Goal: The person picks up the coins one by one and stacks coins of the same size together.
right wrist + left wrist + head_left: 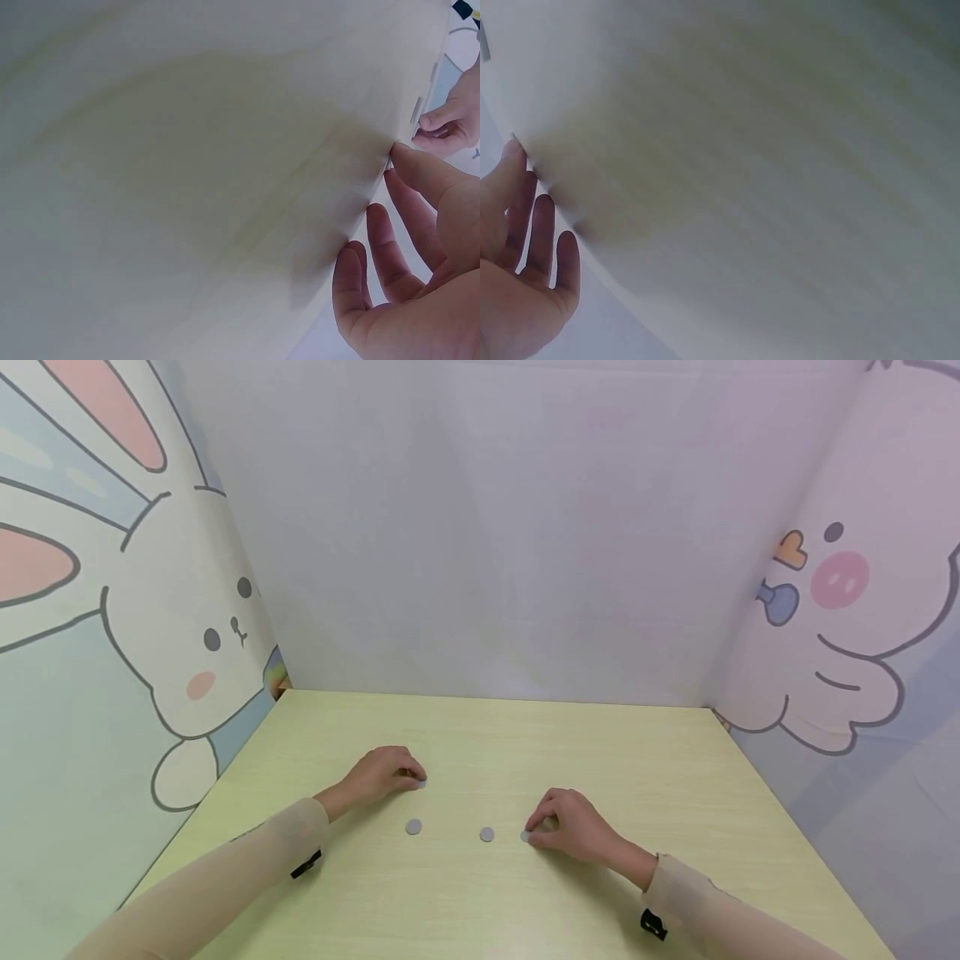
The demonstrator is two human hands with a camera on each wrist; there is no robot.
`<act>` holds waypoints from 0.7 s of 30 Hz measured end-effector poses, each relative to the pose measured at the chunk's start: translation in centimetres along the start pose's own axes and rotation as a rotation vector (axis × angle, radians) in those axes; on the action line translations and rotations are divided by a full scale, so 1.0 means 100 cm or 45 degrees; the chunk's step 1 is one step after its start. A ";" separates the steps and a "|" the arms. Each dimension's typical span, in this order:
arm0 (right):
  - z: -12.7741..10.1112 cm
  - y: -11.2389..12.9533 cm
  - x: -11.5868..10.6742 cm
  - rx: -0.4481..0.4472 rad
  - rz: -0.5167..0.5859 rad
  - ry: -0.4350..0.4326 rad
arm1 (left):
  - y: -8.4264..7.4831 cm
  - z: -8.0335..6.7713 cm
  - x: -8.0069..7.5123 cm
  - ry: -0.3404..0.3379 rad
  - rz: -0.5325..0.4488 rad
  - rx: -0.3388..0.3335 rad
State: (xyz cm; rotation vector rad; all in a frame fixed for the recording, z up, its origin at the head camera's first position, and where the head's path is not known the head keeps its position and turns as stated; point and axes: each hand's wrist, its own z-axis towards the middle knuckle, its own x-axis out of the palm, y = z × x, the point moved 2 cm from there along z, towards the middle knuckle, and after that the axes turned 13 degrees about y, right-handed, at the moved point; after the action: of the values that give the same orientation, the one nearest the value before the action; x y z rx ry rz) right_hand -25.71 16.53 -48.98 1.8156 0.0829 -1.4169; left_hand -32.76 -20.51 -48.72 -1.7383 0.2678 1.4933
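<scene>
In the head view my left hand (382, 774) is low over the table, thumb and fingertips pinching the edge of a small, flat, round grey disc (422, 784), mostly covered by them. Further right and nearer, my right hand (572, 827) pinches a similar coin-like disc (525, 837) at the tabletop. Between the hands and a little nearer lie two more grey discs, a left one (414, 827) and a right one (487, 834), both flat and untouched. The right wrist view has the thumb and fingertips of the right hand (420, 255) down at the surface.
The pale yellow wooden table (480, 902) carries all the discs. A plain light cloth backdrop (480, 543) rises behind its far edge. Cartoon-printed cloths stand along both sides, with a rabbit (180, 627) on the left and a white character (862, 635) on the right.
</scene>
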 end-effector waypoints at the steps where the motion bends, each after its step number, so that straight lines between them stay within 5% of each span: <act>1: 0.000 0.000 0.000 -0.001 -0.003 0.000 | 0.000 0.000 0.000 0.001 0.005 -0.001; 21: -0.002 0.001 0.000 -0.015 -0.006 -0.009 | -0.002 0.004 0.006 0.022 0.047 -0.073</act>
State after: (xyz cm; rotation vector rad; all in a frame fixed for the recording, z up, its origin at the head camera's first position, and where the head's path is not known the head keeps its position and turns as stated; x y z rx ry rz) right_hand -25.49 16.60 -48.93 1.8019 0.0917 -1.4228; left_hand -32.73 -19.93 -49.16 -1.8011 0.2696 1.5262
